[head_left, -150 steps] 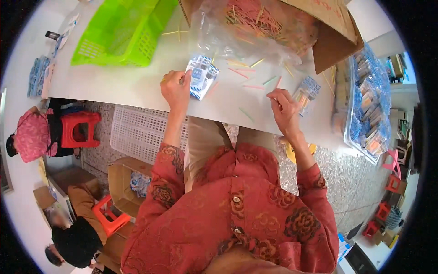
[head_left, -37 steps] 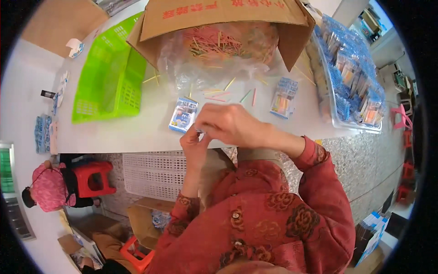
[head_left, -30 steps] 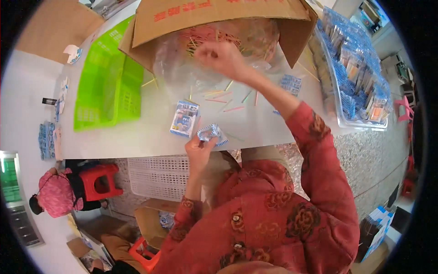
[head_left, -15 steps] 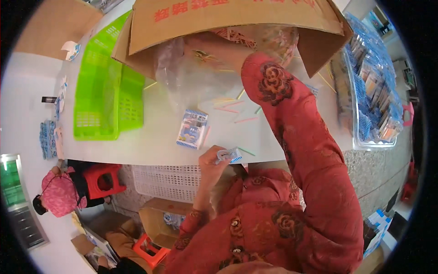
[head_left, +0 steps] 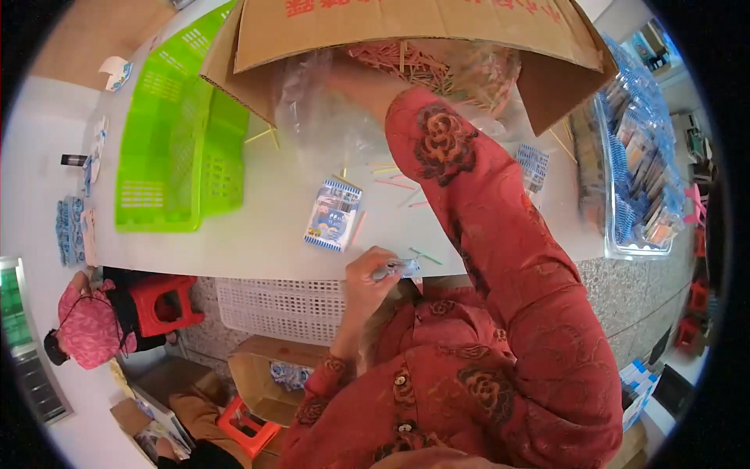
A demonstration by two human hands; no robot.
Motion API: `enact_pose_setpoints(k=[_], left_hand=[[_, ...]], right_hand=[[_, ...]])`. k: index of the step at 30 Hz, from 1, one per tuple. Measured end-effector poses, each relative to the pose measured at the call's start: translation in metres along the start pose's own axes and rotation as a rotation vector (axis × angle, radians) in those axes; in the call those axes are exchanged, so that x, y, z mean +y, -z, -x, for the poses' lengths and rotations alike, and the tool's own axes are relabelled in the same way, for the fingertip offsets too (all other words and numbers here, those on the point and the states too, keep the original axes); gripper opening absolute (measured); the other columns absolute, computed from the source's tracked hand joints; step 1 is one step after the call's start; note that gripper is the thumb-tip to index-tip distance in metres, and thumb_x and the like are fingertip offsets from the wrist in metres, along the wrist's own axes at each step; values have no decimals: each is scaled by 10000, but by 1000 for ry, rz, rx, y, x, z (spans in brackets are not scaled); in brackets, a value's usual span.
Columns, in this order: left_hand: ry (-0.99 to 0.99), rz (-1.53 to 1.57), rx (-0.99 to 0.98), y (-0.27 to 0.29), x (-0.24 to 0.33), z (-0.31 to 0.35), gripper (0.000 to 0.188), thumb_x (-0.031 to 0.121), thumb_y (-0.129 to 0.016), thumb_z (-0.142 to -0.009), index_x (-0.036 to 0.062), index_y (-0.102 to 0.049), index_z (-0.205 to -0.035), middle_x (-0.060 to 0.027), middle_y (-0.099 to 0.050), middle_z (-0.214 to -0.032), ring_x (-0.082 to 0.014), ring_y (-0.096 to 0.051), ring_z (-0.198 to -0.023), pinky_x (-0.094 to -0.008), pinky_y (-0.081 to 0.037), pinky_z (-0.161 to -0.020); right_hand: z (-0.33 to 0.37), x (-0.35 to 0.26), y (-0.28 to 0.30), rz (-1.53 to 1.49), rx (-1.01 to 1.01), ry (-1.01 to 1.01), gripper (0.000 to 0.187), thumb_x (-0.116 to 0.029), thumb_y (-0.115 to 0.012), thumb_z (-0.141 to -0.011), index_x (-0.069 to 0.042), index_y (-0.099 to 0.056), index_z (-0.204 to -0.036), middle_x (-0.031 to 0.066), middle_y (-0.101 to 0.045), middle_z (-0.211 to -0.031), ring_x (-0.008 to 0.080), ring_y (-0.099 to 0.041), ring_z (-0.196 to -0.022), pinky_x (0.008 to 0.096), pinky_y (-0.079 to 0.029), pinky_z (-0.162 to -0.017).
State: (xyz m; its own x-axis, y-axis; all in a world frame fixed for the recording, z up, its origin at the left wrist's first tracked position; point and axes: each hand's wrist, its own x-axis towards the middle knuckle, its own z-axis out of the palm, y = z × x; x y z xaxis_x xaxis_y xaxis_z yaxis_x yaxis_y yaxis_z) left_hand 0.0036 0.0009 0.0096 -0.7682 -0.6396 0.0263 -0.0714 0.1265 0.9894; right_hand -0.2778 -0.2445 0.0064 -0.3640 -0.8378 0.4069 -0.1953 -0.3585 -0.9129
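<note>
Head view: left hand low, at the near edge of the white tabletop; right arm stretched forward.
Left hand: thumb and fingers pinched narrow on a small blue-and-white plastic packet, which projects to their right.
Right hand: extended forward-left beneath the flap of the brown cardboard box, at the crumpled clear plastic bag; fingers hidden, grip cannot be told.
Right sleeve: red, dark-flowered, slanting across the tabletop.
Stick pile: thin, mostly pink, inside the box, just beyond the right forearm.
Flat packet: rectangular, blue-and-white, on the tabletop, near the left hand but apart.
Left limit: bright-green perforated plastic basket; bare tabletop between it and the flat packet.
Right limit: clear plastic tub heaped with blue-and-white packets, well apart from the sleeve.
Near limit: tabletop edge, with a white lattice crate below.
</note>
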Motion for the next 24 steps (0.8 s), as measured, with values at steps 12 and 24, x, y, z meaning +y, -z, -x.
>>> enact_pose_setpoints(k=[12, 24], left_hand=[[-88, -110, 38, 8, -6, 4, 148, -29, -668, -693, -12, -609, -828, -49, -596, -769, -103, -544, -670, -229, -420, -585], [42, 134, 45, 0, -7, 8, 149, -61, -637, -726, -14, -616, -867, -8, -591, -814, -67, -546, -741, -211, -450, -653]], right_hand=[[33, -52, -2, -152, -78, 104, 411, -275, -432, -953, -90, -457, -1319, 99, -444, -1361, 237, -365, -1281, 351, -280, -1073], [88, -148, 75, 508, -342, -249, 242, -209, -593, -840, -37, -623, -1009, 90, -646, -899, 148, -597, -800, 275, -451, -725]])
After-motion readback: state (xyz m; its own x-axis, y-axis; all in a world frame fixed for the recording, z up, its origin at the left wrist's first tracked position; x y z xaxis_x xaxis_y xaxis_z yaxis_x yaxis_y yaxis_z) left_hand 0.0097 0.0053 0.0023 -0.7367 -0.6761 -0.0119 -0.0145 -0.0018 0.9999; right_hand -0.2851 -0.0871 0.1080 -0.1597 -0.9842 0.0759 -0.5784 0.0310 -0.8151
